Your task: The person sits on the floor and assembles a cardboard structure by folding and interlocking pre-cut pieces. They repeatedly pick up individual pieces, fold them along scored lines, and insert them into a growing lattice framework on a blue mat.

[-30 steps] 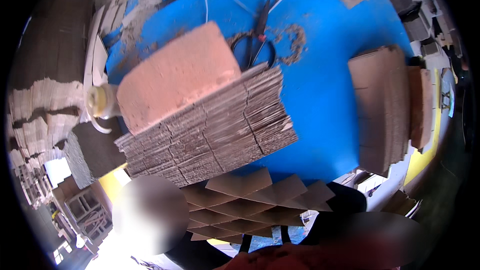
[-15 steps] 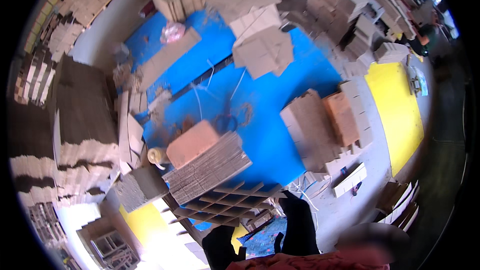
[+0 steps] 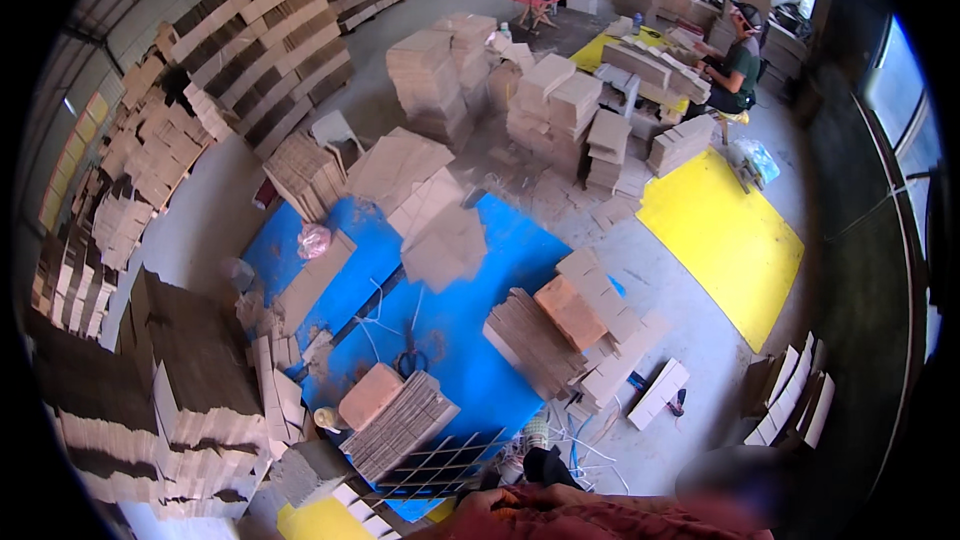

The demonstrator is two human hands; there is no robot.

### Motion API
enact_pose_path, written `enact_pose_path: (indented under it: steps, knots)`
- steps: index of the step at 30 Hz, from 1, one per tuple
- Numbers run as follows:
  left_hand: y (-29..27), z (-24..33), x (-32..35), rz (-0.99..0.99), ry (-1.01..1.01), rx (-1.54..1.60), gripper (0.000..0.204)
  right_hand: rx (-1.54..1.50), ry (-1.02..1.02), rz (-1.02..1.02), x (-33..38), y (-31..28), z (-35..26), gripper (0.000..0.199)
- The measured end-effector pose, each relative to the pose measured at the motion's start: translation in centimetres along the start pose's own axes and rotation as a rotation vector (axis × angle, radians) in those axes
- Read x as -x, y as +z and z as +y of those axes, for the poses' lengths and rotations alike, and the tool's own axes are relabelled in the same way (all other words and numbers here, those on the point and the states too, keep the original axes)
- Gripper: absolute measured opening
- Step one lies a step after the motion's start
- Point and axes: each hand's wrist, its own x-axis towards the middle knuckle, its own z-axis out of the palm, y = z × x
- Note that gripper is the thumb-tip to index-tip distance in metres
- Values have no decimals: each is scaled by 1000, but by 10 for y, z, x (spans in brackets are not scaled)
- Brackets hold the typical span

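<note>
A cardboard grid divider [image 3: 440, 464] with crossing strips stands at the near edge of the blue work surface [image 3: 400, 340]. Close to its near right corner, my left hand [image 3: 480, 508] is low at the picture's edge; its fingers are too indistinct to read. A black shape [image 3: 548, 467], perhaps my right sleeve, lies just right of the divider, and no right fingers show clearly. Whether either hand touches the divider is unclear. Behind it are slotted cardboard strips [image 3: 402, 430], a reddish brick [image 3: 371, 396] and dark-handled scissors [image 3: 409, 362].
To the right, another brick [image 3: 570, 312] weighs down stacked cardboard [image 3: 535, 345]. A roll of tape [image 3: 326, 418] sits left of the strips. Tall cardboard stacks [image 3: 200, 370] stand at left. Beyond the yellow sheet [image 3: 720, 240], a person [image 3: 738, 70] sits working; another stands far back.
My view has tilted up, bringing the far room and other people into sight. The divider and near work surface now appear lower, and less of the dark shapes beside the divider shows.
</note>
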Motion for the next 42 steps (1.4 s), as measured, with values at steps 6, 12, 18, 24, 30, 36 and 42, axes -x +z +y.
enact_pose_path:
  steps: [6, 12, 18, 24, 30, 36, 42]
  knots:
    - [4, 11, -18, -183, 221, -531, 35, 9, -172, 125, 74, -11, -29, 48]
    - [53, 37, -29, -528, 10, -192, 35, 280, -8, 115, 152, 2, 48, 60]
    - [107, 67, -69, -774, 206, -677, 47, 440, -100, 337, 201, -4, 60, 64]
    - [188, 93, -145, -968, 375, -945, 56, 198, -75, 622, 242, -65, 71, 42]
    - [288, 127, -226, -993, 405, -989, 56, -43, -59, 670, 310, -161, 77, 37]
    - [370, 147, -295, -1061, 429, -963, 55, -109, 25, 673, 364, -239, 83, 34]
    - [434, 162, -359, -1148, 462, -1016, 51, -219, 64, 764, 399, -301, 81, 32]
